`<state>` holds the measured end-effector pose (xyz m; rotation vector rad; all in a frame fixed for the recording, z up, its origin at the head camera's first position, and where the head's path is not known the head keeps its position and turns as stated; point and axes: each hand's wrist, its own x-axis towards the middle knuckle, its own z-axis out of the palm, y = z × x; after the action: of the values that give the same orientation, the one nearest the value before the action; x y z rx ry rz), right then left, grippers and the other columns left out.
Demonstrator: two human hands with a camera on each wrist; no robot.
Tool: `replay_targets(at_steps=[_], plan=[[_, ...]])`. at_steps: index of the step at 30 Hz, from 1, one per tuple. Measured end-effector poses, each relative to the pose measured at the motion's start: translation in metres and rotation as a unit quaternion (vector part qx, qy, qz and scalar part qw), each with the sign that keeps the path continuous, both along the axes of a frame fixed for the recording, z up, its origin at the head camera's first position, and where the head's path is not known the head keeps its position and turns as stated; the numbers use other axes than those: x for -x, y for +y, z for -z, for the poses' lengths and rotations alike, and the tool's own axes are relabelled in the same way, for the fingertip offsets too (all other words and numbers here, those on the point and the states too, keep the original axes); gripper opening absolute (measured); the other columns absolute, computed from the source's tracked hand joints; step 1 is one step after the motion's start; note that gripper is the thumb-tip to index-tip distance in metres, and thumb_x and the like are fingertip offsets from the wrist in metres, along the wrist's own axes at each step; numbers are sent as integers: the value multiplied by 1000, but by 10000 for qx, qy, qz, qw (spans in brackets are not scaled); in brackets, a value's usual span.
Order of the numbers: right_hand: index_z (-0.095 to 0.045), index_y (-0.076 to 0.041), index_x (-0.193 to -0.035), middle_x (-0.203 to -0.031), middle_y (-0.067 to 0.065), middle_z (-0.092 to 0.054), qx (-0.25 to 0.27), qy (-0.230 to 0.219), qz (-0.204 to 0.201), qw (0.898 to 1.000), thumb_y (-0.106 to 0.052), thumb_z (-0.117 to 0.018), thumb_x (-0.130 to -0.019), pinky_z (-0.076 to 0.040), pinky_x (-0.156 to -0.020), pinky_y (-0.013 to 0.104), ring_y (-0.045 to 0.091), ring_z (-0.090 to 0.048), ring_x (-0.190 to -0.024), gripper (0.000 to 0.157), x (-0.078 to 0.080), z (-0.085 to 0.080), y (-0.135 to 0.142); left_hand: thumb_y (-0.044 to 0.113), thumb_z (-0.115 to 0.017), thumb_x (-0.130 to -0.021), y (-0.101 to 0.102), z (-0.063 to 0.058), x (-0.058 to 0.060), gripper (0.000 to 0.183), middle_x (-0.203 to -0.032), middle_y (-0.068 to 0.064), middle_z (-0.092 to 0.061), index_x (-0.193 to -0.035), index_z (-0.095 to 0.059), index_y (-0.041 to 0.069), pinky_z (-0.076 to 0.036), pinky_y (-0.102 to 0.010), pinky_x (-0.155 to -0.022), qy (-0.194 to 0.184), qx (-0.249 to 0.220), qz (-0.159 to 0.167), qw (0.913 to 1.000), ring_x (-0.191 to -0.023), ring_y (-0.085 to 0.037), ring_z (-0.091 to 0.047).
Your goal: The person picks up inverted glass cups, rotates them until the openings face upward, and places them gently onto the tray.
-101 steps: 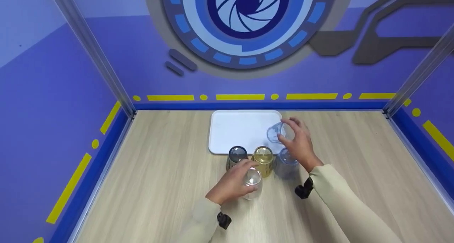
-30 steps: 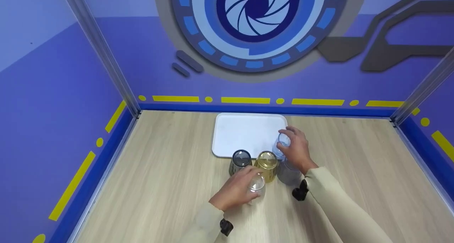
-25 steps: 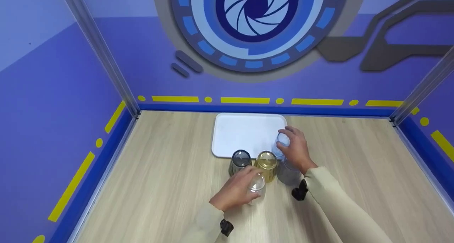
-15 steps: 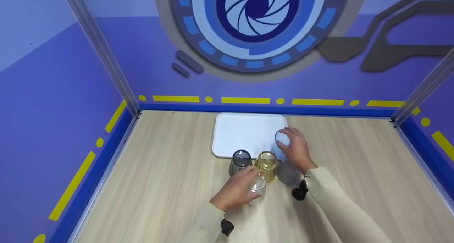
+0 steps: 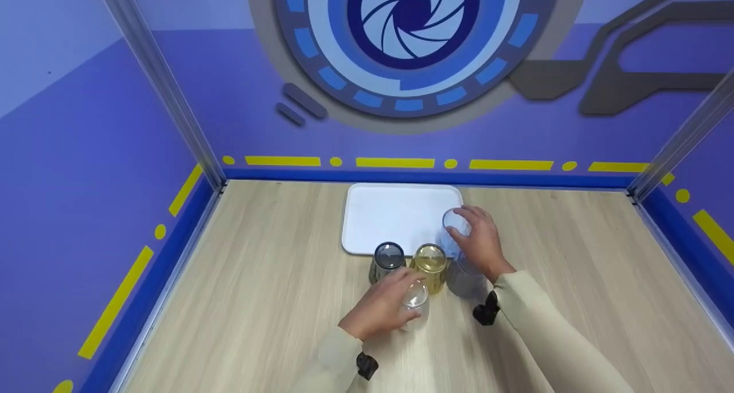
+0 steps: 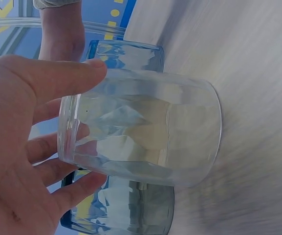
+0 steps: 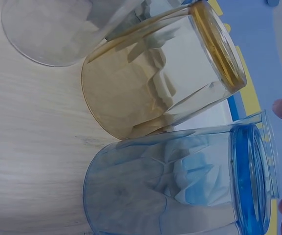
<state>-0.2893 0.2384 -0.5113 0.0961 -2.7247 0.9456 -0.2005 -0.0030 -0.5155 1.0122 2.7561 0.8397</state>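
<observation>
My left hand (image 5: 381,306) curves round an upside-down clear glass (image 6: 141,127) on the table, thumb and fingers near its base. Behind it stand a dark grey glass (image 5: 389,256) and an amber glass (image 5: 430,261), both also upside down. To their right is a blue glass (image 7: 175,181), base up, partly hidden under my right forearm in the head view. My right hand (image 5: 481,238) holds a pale blue glass (image 5: 453,232) between thumb and fingers over the right front corner of the white tray (image 5: 395,209). Its round rim faces upward.
The tray lies against the back of the wooden table (image 5: 275,278), its front edge right behind the row of glasses. Blue-purple panels (image 5: 103,181) enclose the table at the back and both sides.
The pale blue glass was tilted over the tray; my right hand has lowered it toward the near right corner and turned it rim up. My left hand stays at the clear glass.
</observation>
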Motion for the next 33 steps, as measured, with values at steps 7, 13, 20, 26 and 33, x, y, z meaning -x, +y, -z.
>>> replay_targets(at_steps=[7, 13, 20, 26, 33], plan=[[-59, -7, -129, -138, 17, -52, 89, -118, -11, 9999, -23, -68, -89, -32, -113, 53, 37, -42, -133, 44, -3, -1, 0, 25, -77, -81, 0, -4, -2, 63, -133, 3, -53, -138, -49, 20, -46, -33, -102, 47, -28, -27, 10000, -121, -15, -54], [-57, -9, -132, -142, 16, -49, 144, -238, 86, 9996, -26, -67, -90, -30, -114, 53, 36, -38, -137, 46, -6, -4, 1, 25, -77, -81, 0, -7, -3, 63, -134, 3, -53, -138, -49, 20, -46, -34, -103, 102, -123, 7, 9999, -122, -15, -54], [-60, -6, -129, -139, 17, -52, 175, 11, -3, 9998, -23, -68, -89, -31, -113, 53, 37, -42, -134, 44, -10, -5, 2, 27, -75, -83, 0, -11, -5, 63, -135, 4, -52, -139, -48, 21, -46, -35, -104, 7, -161, -7, 9999, -124, -15, -52], [-62, -2, -125, -135, 20, -55, 184, 287, -47, 9994, -20, -71, -87, -35, -110, 53, 39, -46, -129, 42, -14, -3, 4, 27, -75, -83, -1, -16, -7, 62, -136, 2, -52, -138, -48, 20, -46, -34, -103, 113, -245, 92, 9996, -125, -15, -52], [-67, -2, -99, -132, 18, -58, 403, 390, -97, 9984, -6, -65, -85, -36, -108, 51, 37, -47, -127, 14, -18, -3, 6, 26, -73, -86, 0, -20, -7, 60, -138, 4, -50, -139, -47, 21, -44, -35, -106, -401, -655, 70, 9970, -128, -14, -50]])
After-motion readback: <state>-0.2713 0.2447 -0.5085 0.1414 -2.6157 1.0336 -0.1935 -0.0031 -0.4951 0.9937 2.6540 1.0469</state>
